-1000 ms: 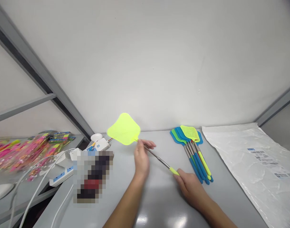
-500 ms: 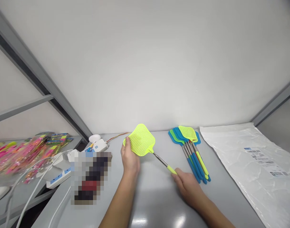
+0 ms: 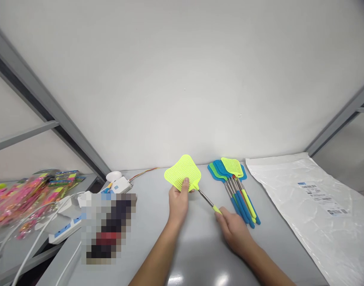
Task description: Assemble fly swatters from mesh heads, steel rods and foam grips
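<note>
My left hand (image 3: pixel 178 200) pinches the lower edge of the yellow mesh head of a fly swatter (image 3: pixel 183 172), thumb on top. My right hand (image 3: pixel 234 230) is closed around the yellow grip at the other end; a short metal rod runs between the two hands, slanting down to the right above the grey table (image 3: pixel 196 254). Just right of the swatter lies a bundle of swatters (image 3: pixel 234 184) with blue and yellow heads and grips, heads toward the wall. Further right, a white plastic bag (image 3: pixel 313 206) with a printed label lies flat. At far left: a power strip (image 3: pixel 65 228), white cables and pink packets (image 3: pixel 24 192).
</note>
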Demonstrator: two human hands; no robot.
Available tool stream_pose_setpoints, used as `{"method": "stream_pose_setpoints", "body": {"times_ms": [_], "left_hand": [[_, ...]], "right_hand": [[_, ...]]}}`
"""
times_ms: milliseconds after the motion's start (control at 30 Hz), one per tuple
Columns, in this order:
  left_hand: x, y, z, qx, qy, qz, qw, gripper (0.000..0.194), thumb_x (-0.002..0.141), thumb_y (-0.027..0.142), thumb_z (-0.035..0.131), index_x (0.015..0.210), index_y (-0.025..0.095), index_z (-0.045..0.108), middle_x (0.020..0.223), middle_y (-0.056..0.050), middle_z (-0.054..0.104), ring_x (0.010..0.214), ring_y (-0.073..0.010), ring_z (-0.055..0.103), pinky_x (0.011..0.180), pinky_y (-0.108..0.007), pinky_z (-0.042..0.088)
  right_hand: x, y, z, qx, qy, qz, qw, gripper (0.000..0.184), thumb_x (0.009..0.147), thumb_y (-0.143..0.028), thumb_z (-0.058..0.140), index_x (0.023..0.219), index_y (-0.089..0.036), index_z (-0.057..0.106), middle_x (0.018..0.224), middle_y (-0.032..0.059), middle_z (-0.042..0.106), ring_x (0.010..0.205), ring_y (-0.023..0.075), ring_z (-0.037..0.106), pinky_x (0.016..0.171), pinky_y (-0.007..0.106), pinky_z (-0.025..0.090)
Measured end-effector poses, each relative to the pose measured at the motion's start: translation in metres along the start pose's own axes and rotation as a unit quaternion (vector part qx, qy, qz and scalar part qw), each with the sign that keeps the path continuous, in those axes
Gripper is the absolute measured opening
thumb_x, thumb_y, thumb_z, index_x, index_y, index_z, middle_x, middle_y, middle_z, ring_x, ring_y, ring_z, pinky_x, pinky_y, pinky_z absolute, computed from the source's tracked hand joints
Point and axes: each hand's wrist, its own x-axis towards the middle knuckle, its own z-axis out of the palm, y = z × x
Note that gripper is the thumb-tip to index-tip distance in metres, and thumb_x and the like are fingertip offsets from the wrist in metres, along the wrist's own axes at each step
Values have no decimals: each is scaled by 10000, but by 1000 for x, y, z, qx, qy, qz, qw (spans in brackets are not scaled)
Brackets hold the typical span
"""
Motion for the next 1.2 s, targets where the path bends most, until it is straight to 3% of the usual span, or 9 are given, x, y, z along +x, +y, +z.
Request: {"method": "stream_pose_setpoints", "body": {"times_ms": [67, 167, 267, 400, 467, 600, 833, 1033, 1200], "left_hand": [[-9, -2, 6, 49, -69, 14, 996, 383, 871, 428, 559, 603, 156, 590, 754, -45, 657, 769, -167, 604, 733, -254, 437], [-26, -7, 17, 116, -199, 46, 972, 318, 888, 383, 538, 669, 165, 612, 695, -22, 627, 719, -155, 580, 711, -254, 426], [-42, -14, 26, 192, -313, 80, 927, 250, 913, 355, 496, 793, 178, 628, 752, -25, 647, 722, -158, 572, 700, -265, 414], [-51, -21, 30, 307, -406, 138, 850, 316, 955, 346, 397, 773, 195, 608, 757, -32, 651, 748, -178, 568, 743, -309, 384], [-50, -22, 29, 334, -419, 151, 831, 349, 970, 346, 354, 761, 200, 592, 752, -28, 644, 755, -180, 564, 754, -317, 373], [-41, -20, 25, 344, -401, 143, 837, 385, 985, 351, 291, 741, 203, 549, 729, -18, 614, 732, -173, 547, 739, -313, 368], [-34, -23, 20, 334, -384, 122, 852, 423, 987, 359, 248, 732, 206, 550, 709, -21, 603, 722, -183, 544, 723, -310, 373], [-34, -24, 22, 329, -385, 119, 854, 439, 986, 354, 244, 724, 209, 564, 705, -19, 614, 711, -182, 545, 722, -312, 372], [-34, -23, 21, 316, -382, 110, 862, 437, 984, 345, 252, 730, 212, 582, 705, -17, 621, 711, -182, 550, 724, -314, 374]], "right_hand": [[-1, -5, -3, 40, 7, 6, 999, 335, 976, -447, 279, 814, -227, 474, 532, -37, 480, 500, 161, 482, 502, 254, 269], [-5, -10, -6, 90, 42, -1, 995, 326, 980, -434, 277, 1004, -208, 510, 651, 2, 596, 583, 180, 566, 551, 257, 348], [-12, -10, -12, 101, 101, 12, 990, 346, 979, -423, 277, 1107, -199, 508, 793, 51, 664, 679, 199, 622, 603, 268, 407], [-17, 1, -37, 23, 173, 99, 980, 359, 970, -445, 290, 1080, -215, 543, 791, 55, 681, 615, 209, 611, 548, 277, 396], [-16, 9, -53, -26, 184, 123, 975, 352, 970, -443, 292, 1021, -234, 571, 760, 40, 675, 611, 207, 600, 550, 274, 379], [-6, 24, -72, -101, 199, 139, 965, 360, 976, -415, 287, 1012, -241, 600, 804, 49, 690, 674, 209, 616, 558, 272, 343], [21, 26, -60, -211, 183, 142, 950, 335, 983, -318, 312, 1099, -157, 582, 746, 86, 672, 689, 230, 608, 647, 307, 316], [27, 24, -56, -168, 175, 162, 956, 295, 975, -296, 323, 1014, -140, 571, 752, 90, 633, 678, 222, 588, 607, 301, 308], [25, 32, -51, -151, 193, 155, 957, 279, 969, -270, 324, 1072, -151, 554, 945, 115, 602, 807, 221, 592, 645, 299, 354]]}}
